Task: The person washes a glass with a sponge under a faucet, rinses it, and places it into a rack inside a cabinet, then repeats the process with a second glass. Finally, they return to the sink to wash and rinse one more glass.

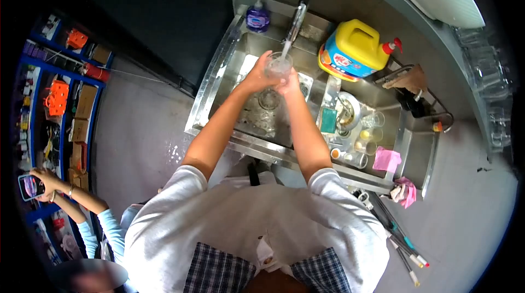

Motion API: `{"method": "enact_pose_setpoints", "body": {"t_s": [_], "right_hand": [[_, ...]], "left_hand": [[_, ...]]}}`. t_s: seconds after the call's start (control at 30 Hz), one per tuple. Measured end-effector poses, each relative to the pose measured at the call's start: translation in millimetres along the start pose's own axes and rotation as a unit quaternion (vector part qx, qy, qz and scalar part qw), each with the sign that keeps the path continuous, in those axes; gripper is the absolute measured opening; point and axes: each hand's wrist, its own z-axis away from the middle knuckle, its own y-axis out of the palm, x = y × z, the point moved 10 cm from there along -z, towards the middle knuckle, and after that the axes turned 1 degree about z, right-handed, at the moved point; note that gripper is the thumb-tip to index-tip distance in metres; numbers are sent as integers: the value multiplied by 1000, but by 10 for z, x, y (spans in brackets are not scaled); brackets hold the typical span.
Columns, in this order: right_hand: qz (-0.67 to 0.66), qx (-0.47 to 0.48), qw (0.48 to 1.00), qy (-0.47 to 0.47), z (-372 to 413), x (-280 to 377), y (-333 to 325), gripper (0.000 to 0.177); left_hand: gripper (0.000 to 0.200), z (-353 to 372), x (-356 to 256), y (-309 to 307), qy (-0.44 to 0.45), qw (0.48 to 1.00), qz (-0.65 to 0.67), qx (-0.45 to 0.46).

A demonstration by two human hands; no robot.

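Both hands are closed around a clear drinking glass (278, 66) over the left sink basin (254, 120). My left hand (256, 79) wraps the glass from the left, thumb across its near side. Against its right and lower side is my right hand (290, 83), with some of its fingers hidden. Water (286, 48) runs from the faucet (298, 19) into the glass. Beneath the hands, a round, shiny shape (269, 99) shows on the wet basin floor.
A purple soap bottle (257, 18) stands behind the basin; a yellow detergent jug (354, 52) is at right. The right basin holds a green scouring pad (328, 120), dishes and several glasses (372, 119). Pink cloths (386, 159) lie near its front. Behind at left, another person holds a phone (31, 187).
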Motion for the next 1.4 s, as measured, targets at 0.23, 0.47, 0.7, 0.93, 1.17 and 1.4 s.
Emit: {"method": "enact_pose_setpoints", "body": {"t_s": [0.23, 0.47, 0.7, 0.93, 1.17, 1.4], "right_hand": [[117, -137, 972, -154, -84, -43, -439, 37], [174, -230, 955, -72, 179, -202, -656, 37], [102, -185, 976, -61, -109, -136, -1312, 21], [-2, -230, 971, -63, 67, -326, -1031, 27], [38, -196, 979, 39, 323, -498, -513, 47], [112, -185, 975, -45, 362, -110, -318, 49]], "left_hand": [[103, 138, 24, -94, -21, 988, -153, -17], [109, 147, 115, 28, -70, 994, -82, 14], [109, 168, 330, -37, -40, 980, -196, -15], [96, 167, 448, 108, -31, 997, -56, -47], [91, 150, 1528, -26, -106, 968, 52, -223], [87, 178, 734, 31, -167, 960, 92, -204]]}}
